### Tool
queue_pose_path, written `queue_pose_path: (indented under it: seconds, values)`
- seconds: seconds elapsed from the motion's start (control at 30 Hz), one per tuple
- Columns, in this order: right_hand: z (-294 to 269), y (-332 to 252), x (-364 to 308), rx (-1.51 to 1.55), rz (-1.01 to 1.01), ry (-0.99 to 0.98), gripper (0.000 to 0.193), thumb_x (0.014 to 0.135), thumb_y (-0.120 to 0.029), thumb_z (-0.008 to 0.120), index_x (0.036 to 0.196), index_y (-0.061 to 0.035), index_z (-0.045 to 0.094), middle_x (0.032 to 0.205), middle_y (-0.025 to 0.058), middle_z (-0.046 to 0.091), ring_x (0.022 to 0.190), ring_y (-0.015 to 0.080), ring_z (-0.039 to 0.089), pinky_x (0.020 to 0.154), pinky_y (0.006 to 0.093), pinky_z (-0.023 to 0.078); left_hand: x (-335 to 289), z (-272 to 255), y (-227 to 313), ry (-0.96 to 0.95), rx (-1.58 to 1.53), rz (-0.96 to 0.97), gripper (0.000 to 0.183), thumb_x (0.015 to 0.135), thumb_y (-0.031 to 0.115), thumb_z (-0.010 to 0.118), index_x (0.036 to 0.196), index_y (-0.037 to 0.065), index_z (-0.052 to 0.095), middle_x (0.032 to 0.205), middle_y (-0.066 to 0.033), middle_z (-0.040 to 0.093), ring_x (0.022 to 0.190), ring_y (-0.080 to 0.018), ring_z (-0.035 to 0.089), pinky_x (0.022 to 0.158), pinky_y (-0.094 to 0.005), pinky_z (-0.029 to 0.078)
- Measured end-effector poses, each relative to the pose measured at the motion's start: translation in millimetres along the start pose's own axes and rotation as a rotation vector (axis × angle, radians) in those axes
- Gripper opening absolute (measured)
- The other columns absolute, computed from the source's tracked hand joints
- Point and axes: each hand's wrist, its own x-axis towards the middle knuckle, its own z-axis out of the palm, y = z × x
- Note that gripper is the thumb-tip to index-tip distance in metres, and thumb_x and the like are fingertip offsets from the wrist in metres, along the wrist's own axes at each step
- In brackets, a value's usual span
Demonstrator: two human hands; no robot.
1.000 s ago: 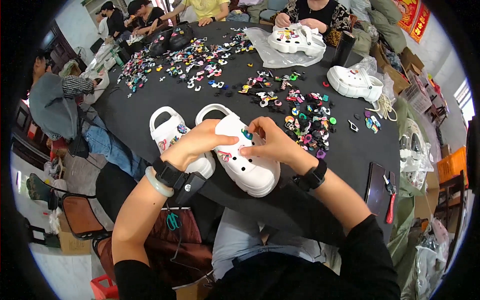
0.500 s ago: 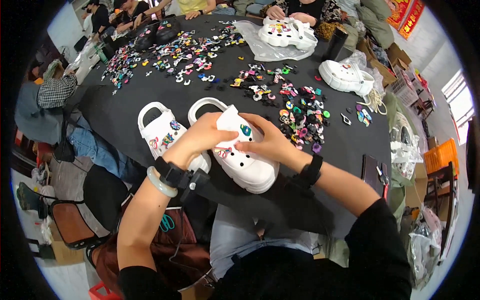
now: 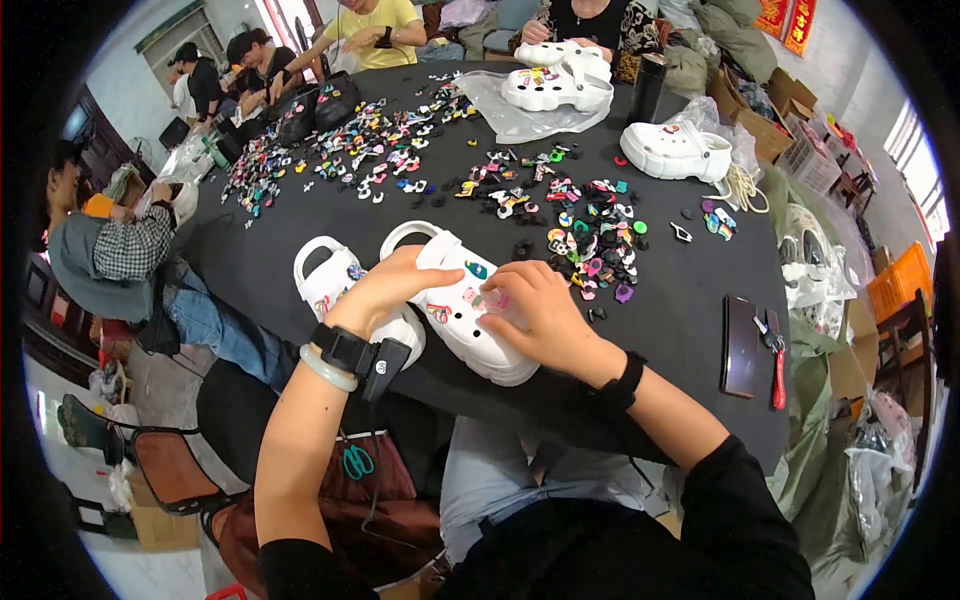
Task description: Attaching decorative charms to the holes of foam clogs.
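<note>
Both hands clamp one white foam clog with coloured charms [image 3: 470, 315] at the near edge of the black round table [image 3: 300, 250]. Only the head view shows this. The left hand [image 3: 385, 290] wraps over the clog's heel side from nine o'clock, fingers curled onto its upper. The right hand [image 3: 535, 315] lies on the toe half from three o'clock, fingertips pressed down on the charm-studded top; whether a charm is pinched under them cannot be told.

The clog's long axis runs from its heel strap at eleven o'clock to its toe at five o'clock, toe nearest the person. The loose pile of small coloured plastic charms [image 3: 595, 245] lies at one o'clock from the grip, close beyond the right hand, so the right hand is nearer to it. A second white clog [image 3: 335, 285] sits touching at nine o'clock, partly under the left wrist.

Farther right on the dark cloth rest a dark flat phone [image 3: 742, 345] and red-handled snips [image 3: 778, 360]. At twelve o'clock, more white clogs on clear plastic [image 3: 550, 80] stand before other seated workers; boxes and bags crowd the room's right side.
</note>
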Motion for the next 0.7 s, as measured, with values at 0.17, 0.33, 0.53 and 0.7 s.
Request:
queue_pose_path:
  seconds: [0.17, 0.33, 0.53, 0.7]
  values:
    - [15, -3, 2, 0.045, 0.036, 0.053, 0.028, 0.078, -0.021, 0.075, 0.1, -0.0086, 0.063, 0.113, 0.0091, 0.059, 0.111, 0.0295, 0.053, 0.09, 0.0415, 0.041, 0, 0, -2, 0.011, -0.023, 0.008, 0.029, 0.086, 0.015, 0.07, 0.11, 0.0, 0.069, 0.105, -0.0083, 0.072, 0.096, -0.0156, 0.066, 0.085, -0.0289, 0.049]
    - [23, -9, -6, 0.039, 0.095, 0.08, 0.025, 0.079, -0.016, 0.073, 0.1, -0.0076, 0.062, 0.116, 0.009, 0.058, 0.114, 0.0296, 0.052, 0.091, 0.0423, 0.041, 2, 0, -3, 0.018, -0.029, -0.015, 0.028, 0.086, 0.015, 0.07, 0.11, 0.0, 0.069, 0.104, -0.0078, 0.072, 0.095, -0.0151, 0.066, 0.085, -0.0285, 0.049]
    - [21, 4, -16, 0.284, 0.1, 0.211, 0.03, 0.087, -0.01, 0.068, 0.116, -0.0063, 0.059, 0.126, 0.0135, 0.053, 0.12, 0.0291, 0.05, 0.103, 0.0379, 0.039, 0, 3, 2, 0.04, 0.011, -0.022, 0.031, 0.089, 0.023, 0.07, 0.11, 0.0, 0.069, 0.104, -0.0068, 0.072, 0.097, -0.0138, 0.065, 0.084, -0.0279, 0.049]
    - [3, 33, -24, 0.838, 0.593, 0.245, 0.028, 0.096, -0.016, 0.062, 0.119, -0.0014, 0.058, 0.116, 0.0068, 0.059, 0.11, 0.0165, 0.054, 0.095, 0.0318, 0.044, -5, -11, 8, 0.185, 0.194, -0.012, 0.04, 0.094, 0.035, 0.066, 0.111, -0.001, 0.068, 0.102, -0.007, 0.071, 0.094, -0.0122, 0.064, 0.084, -0.0267, 0.047]
